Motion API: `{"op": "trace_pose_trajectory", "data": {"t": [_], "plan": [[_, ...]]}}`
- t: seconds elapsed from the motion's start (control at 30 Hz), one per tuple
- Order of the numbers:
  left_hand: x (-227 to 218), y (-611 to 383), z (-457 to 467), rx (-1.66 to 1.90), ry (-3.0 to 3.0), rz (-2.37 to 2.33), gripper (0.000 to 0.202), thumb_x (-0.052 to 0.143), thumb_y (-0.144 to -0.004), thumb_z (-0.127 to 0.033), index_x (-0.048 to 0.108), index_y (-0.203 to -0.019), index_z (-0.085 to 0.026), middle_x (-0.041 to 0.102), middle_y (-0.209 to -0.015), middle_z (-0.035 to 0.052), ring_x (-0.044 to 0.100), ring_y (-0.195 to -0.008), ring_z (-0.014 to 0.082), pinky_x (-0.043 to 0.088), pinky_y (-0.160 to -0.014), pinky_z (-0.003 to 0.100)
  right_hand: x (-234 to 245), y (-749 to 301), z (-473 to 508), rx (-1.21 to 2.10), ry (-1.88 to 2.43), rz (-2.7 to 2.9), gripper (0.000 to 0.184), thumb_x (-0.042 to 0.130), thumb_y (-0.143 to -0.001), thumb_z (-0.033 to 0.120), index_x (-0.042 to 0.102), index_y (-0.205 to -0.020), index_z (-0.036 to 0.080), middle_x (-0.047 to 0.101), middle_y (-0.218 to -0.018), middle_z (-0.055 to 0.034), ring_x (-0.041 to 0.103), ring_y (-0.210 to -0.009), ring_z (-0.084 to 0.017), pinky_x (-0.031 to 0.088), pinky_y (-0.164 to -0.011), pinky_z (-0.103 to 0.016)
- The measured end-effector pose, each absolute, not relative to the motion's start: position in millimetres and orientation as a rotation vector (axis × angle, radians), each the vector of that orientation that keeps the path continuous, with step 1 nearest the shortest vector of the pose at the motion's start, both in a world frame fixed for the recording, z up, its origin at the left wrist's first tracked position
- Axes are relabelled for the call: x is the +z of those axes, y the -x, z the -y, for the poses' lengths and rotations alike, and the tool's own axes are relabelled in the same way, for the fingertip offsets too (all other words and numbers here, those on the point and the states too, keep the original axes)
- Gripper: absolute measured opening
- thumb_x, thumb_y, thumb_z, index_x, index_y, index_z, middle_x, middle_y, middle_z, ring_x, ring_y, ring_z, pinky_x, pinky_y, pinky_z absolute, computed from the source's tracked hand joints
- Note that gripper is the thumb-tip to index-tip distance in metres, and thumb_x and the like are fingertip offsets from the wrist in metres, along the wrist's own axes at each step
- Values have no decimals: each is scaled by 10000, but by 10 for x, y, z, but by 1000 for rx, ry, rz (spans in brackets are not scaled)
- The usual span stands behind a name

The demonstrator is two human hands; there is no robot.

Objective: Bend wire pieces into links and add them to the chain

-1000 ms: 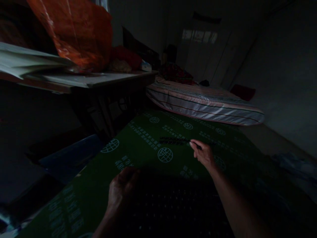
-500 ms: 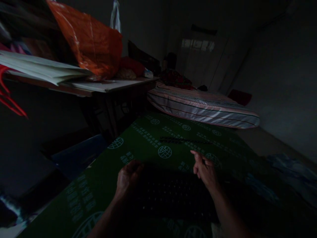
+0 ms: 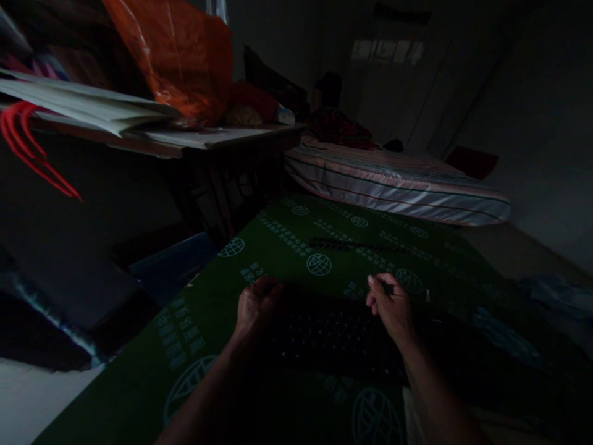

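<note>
A black keyboard (image 3: 333,330) lies on a green board printed with pale globes and lettering (image 3: 287,256); its edges fade into the dark. My left hand (image 3: 256,303) is closed at its far left corner, fingers curled against the frame. Over its right end, my right hand (image 3: 389,303) is curled in a pinch. Something small and dark shows between those fingers, too dim to name. Beyond both hands, a long dark strip with a jagged outline (image 3: 354,245) rests on the green surface.
A shelf table (image 3: 217,139) at left holds papers (image 3: 92,108) and an orange bag (image 3: 194,59). Red cords (image 3: 41,161) hang from it. A striped mattress (image 3: 393,179) lies beyond. A crumpled bluish plastic piece (image 3: 504,337) is at right. The room is dim.
The view has tilted down and shifted left, so things appear higher and further right. My right hand's extended index finger has folded in. The left hand keeps its place at the keyboard corner.
</note>
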State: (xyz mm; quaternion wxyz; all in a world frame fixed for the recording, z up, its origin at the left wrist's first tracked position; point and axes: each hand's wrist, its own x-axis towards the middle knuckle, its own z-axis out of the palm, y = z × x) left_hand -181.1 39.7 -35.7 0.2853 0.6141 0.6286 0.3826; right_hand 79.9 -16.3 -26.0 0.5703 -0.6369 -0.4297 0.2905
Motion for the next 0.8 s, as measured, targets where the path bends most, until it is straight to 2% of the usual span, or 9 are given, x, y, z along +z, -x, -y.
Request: {"op": "trace_pose_trajectory", "data": {"t": [0.1,0.33,0.6,0.8], "plan": [[-368,1806,-402,1008,-1637,-1688,336,523,-679,-447,657,-806,-166,677,-716,36,615,-676,200,448,-576,259,-248,-789,165,679,1462,1026,365,613,-708,530,515,-746,181,538,-441,45,411,-322,-66,324,-341,-164],[-358,1782,-387,1005,-1648,-1726,287,527,-689,-413,660,-782,-176,669,-695,24,606,-669,192,437,-582,258,-191,-718,214,822,1406,1090,336,704,-645,452,591,-700,141,574,-462,10,438,-323,-70,325,-332,-173],[-330,1752,-365,1001,-1651,-1704,260,514,-698,-377,655,-773,-172,642,-654,6,580,-623,168,407,-537,233,-175,-626,299,1048,1296,1147,453,527,-769,580,605,-775,134,620,-534,-24,474,-335,-73,349,-352,-175],[-376,1753,-384,1008,-1655,-1703,265,517,-702,-381,655,-782,-169,635,-653,11,566,-607,160,399,-528,229,-188,-542,311,984,1407,1318,392,556,-779,511,633,-714,132,571,-479,4,420,-323,-60,315,-353,-179]]}}
